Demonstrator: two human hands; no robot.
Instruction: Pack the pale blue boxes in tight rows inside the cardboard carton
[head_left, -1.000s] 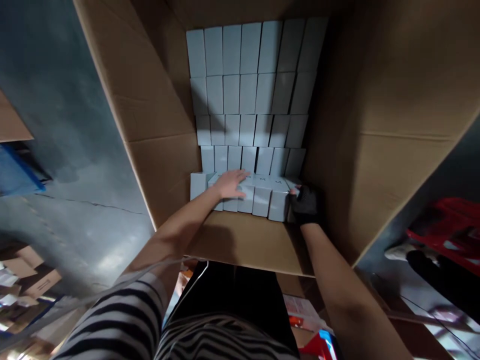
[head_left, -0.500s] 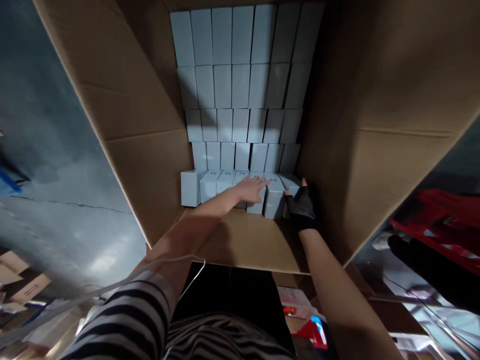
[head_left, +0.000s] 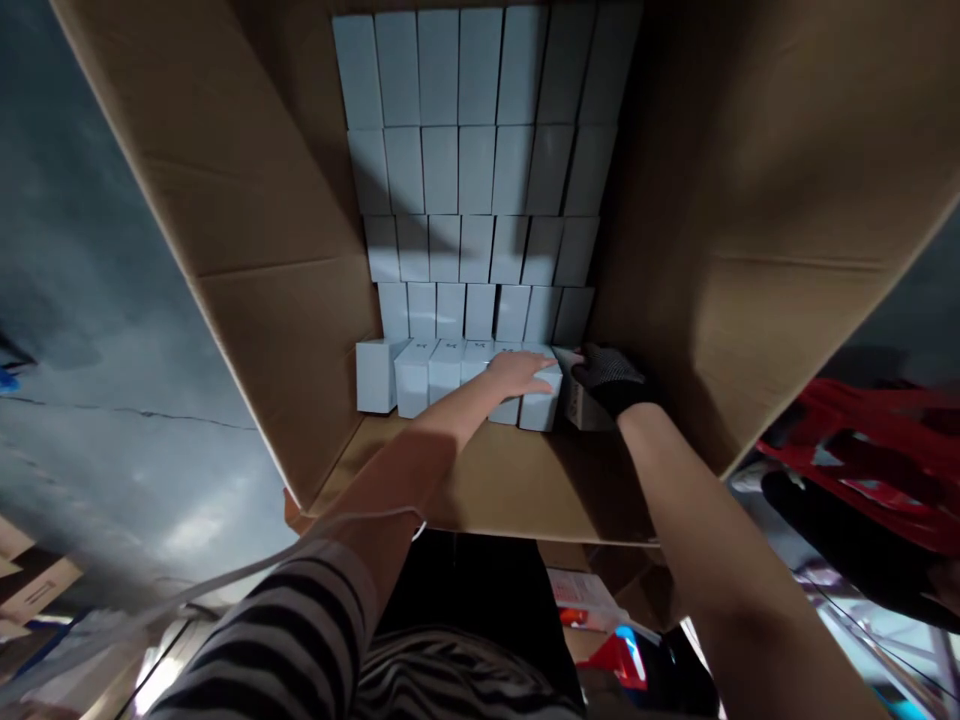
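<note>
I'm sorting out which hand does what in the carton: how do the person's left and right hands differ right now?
The left hand is bare; the right hand wears a dark mesh glove. The left hand lies flat, palm down, on top of the near row of small white boxes; the right hand is at the row's right end box, by the carton wall. Both reach into the big cardboard carton.

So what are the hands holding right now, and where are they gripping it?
The gloved right hand grips the rightmost small white box of the front row by its top end. The left hand lies flat on the neighbouring boxes, holding nothing.
</note>
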